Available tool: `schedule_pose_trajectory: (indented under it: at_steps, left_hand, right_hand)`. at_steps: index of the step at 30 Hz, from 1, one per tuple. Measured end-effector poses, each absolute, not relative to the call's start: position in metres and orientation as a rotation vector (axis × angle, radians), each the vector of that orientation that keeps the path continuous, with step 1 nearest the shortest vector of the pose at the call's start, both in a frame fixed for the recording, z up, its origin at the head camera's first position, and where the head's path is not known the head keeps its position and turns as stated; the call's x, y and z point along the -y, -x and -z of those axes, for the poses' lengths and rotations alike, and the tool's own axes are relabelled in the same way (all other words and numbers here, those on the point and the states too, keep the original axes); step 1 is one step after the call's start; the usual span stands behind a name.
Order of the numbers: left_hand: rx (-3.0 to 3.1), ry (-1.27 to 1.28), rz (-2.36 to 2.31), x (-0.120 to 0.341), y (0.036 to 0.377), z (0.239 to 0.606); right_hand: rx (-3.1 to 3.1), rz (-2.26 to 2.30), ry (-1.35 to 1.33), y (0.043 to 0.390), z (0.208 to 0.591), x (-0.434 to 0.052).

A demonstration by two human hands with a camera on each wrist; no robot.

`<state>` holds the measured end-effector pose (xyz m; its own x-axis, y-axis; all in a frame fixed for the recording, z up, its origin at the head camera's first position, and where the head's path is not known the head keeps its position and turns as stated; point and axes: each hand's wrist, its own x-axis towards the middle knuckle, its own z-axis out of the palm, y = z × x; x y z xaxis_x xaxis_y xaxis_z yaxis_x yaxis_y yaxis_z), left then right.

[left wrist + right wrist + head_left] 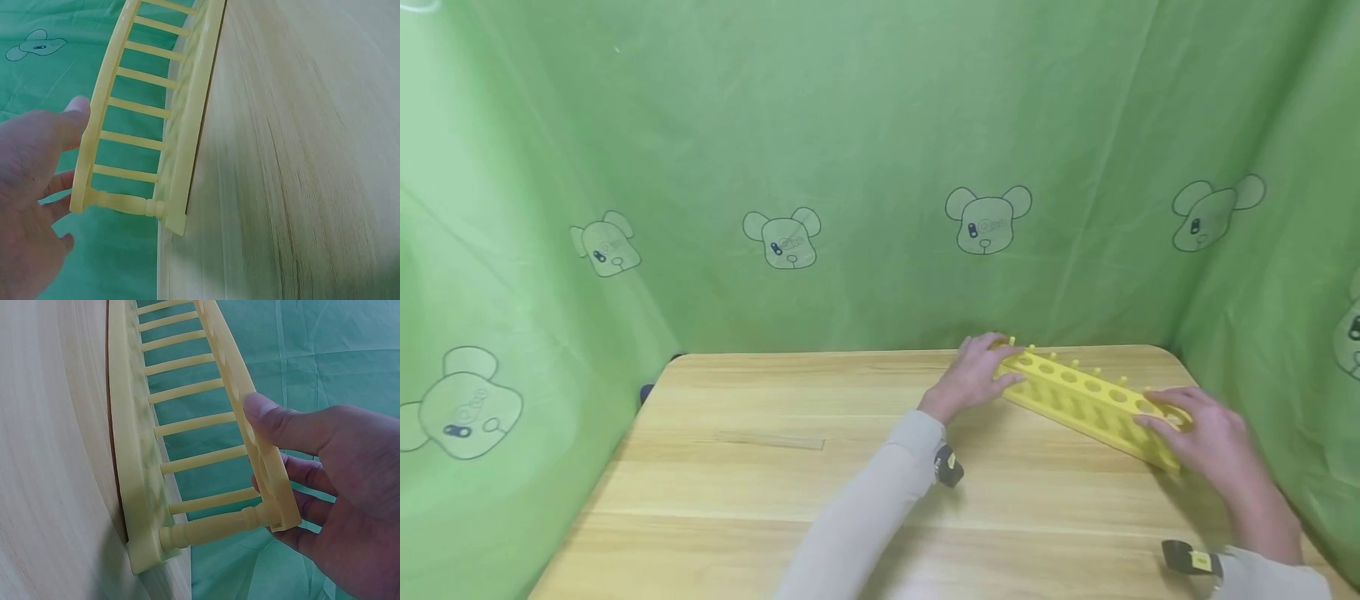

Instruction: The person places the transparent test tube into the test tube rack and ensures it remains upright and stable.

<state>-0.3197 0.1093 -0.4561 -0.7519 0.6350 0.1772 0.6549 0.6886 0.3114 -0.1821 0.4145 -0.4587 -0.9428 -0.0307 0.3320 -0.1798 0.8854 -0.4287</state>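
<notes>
Nearest the lens, right wrist view: right hand (337, 487) at the near end of a yellow plastic rack (206, 425). Thumb lies flat along the outer face of the holed top plate; fingers curl under and behind that plate's end. A firm pinch on the top plate, closed round it.

Left wrist view: left hand (31, 206) at the opposite end. Thumb tip presses the outer edge of the top rail, fingers curl loosely behind it. Contact of the fingers with the rack is partly hidden, but the thumb plainly bears on it; read as a light grasp of the end.

Rack (1093, 402) stands on its base on the wooden table (775, 500), at the far right part, running diagonally from near the back edge toward the right edge. Row of round holes faces up, small pegs along the far side. Holding one end in each hand probably keeps the long, light frame level and stops it twisting.

Pose, head view: left hand (976, 377) comes in from the lower centre, forearm in a pale sleeve, palm down. Right hand (1206, 437) comes from the lower right corner, wrist bent inward, slightly blurred.

Green cloth (850, 167) printed with bear faces walls the table on three sides.
</notes>
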Motion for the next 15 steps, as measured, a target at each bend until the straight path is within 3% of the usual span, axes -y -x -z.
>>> schedule_pose_trajectory:
  at_steps: [15]
  left_hand:
    - [2.801,1.065,0.760,-0.1133,0.3258,0.4646]
  right_hand:
    - [2.715,-0.662,-0.166,0.1838,0.4574,-0.4084]
